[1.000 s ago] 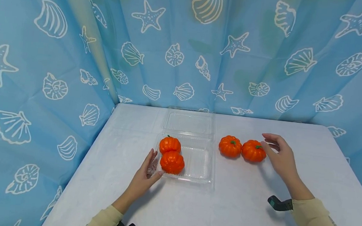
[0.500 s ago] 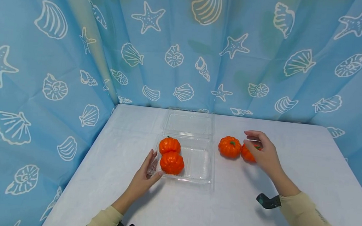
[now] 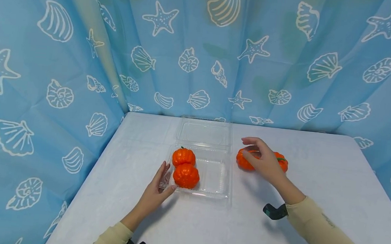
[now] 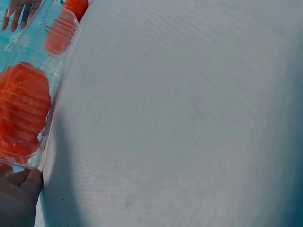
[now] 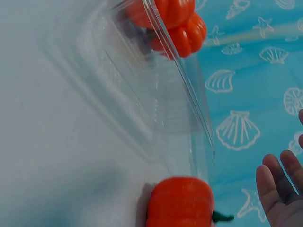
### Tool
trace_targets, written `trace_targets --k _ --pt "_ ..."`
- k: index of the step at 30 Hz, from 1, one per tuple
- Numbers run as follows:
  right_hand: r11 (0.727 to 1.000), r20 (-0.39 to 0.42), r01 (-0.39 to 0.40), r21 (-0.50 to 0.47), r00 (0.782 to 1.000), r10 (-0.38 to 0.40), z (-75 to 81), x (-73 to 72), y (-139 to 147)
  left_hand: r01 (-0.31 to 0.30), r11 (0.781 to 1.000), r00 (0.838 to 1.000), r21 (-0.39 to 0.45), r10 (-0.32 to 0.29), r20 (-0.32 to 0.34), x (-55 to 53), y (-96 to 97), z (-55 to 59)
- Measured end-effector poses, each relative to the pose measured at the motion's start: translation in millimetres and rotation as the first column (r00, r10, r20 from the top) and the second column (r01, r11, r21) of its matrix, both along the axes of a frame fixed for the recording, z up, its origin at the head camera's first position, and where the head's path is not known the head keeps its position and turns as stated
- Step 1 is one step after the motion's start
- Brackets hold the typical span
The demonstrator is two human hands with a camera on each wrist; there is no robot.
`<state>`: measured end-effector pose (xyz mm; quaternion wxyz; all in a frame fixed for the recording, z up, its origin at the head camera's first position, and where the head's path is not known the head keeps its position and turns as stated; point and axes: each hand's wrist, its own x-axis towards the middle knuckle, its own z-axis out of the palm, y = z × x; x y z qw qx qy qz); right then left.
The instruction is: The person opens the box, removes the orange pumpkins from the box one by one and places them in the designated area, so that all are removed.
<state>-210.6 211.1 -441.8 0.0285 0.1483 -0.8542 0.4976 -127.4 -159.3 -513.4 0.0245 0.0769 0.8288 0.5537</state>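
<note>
In the head view, my left hand rests against the left side and front corner of a clear plastic clamshell box, fingers fairly straight. Two orange toy pumpkins sit in the box's left half, a rear one and a front one. Right of the box, my right hand hovers over a loose pumpkin, partly covering it, with thumb and fingers apart. Another loose pumpkin shows behind that hand. The right wrist view has the open hand above a pumpkin, apart from it.
The box's lid lies folded back, away from me. A white cloth covers the table. Behind and to the left hangs a blue curtain with shell and starfish prints.
My right hand has moved left, from beside the right loose pumpkin, across it, to over the left one. My left hand, the box and the pumpkins have stayed put.
</note>
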Motion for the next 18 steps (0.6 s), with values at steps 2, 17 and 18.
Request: trace_targets --k 2,17,18 --pt "1.000 0.008 -0.021 -0.001 1.000 0.021 1.1 -0.9 -5.8 0.002 1.000 1.000 0.001 -0.002 0.003 0.3 0.6 0.5" --pt "0.991 0.060 -0.132 -0.007 0.989 0.132 3.1 -11.4 -47.5 -0.002 1.000 1.000 -0.002 0.002 0.003 1.1 2.0 2.1" --pt "0.990 0.070 -0.143 -0.009 0.987 0.143 2.8 -11.3 -50.1 -0.002 1.000 1.000 -0.004 0.002 -0.002 0.9 2.1 1.7"
